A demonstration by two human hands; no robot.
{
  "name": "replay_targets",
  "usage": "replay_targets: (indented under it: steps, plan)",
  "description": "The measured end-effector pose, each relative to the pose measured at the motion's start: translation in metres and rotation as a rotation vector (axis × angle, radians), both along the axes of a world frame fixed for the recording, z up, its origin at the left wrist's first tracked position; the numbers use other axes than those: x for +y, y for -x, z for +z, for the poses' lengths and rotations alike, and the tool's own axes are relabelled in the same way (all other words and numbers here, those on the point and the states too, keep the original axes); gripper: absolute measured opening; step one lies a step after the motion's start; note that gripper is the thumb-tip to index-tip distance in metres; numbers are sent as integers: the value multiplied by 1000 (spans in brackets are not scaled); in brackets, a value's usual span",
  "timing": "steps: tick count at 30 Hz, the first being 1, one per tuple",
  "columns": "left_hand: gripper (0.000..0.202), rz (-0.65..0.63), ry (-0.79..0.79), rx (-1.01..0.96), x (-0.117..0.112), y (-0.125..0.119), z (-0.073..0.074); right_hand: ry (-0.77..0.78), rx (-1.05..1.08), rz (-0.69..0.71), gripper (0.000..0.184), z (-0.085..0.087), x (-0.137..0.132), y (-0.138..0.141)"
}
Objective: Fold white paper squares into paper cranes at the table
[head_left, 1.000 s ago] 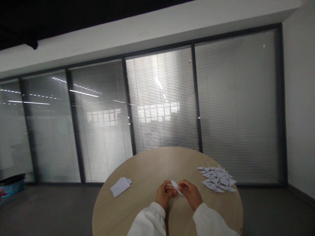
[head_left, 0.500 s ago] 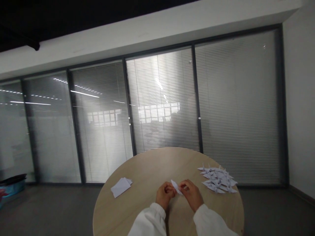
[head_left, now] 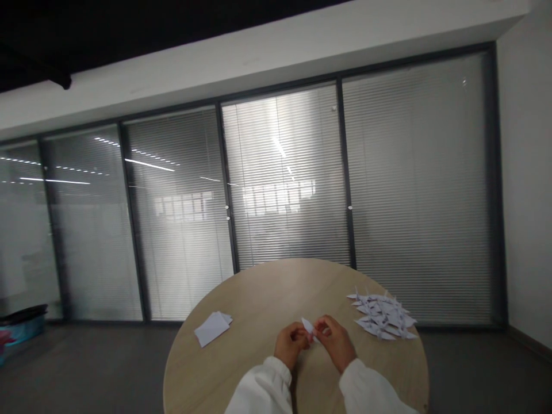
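Between my two hands, over the near middle of the round table (head_left: pixel 241 368), is a small folded white paper (head_left: pixel 307 325) with a pointed upper end. My left hand (head_left: pixel 291 344) pinches its left side, fingers curled. From the other side my right hand (head_left: pixel 334 339) grips it between thumb and fingertips. The paper's lower part is mostly covered by my fingers, so its exact fold cannot be made out. Right of my right hand lies a cluster of folded paper cranes (head_left: pixel 382 313). Several flat white paper sheets (head_left: pixel 212 329) lie stacked at the left.
A glass partition with blinds (head_left: pixel 288 172) stands behind the table. On the floor at the far left sits a blue bin with a dark liner (head_left: pixel 26 328). White sleeves (head_left: pixel 263 385) cover my forearms.
My hands have drawn slightly closer together around the folded paper, and its visible part now looks narrower. The sheets and the cranes stay where they were.
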State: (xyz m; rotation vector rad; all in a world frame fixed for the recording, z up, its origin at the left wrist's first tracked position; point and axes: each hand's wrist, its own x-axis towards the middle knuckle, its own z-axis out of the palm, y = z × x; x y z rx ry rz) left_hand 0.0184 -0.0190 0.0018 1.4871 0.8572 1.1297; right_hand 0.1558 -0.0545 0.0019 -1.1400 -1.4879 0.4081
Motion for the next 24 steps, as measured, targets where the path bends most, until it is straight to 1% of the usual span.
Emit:
replay_targets:
  steps: [7,13,18,21,24]
  plan:
    - [17,34,-79,3,0,1,0,-5,6,25,3,3,-4,0]
    - [14,60,-105,24,2,2,-2,-45,-73,2,4,1,-2,0]
    - [19,59,-74,65,0,2,-2,-111,-145,-50,5,1,-3,2]
    - [23,43,-44,73,-4,2,-2,-156,-159,-63,7,-2,-2,3]
    - [27,22,-11,61,-5,1,-3,-169,-202,-91,7,-5,0,3]
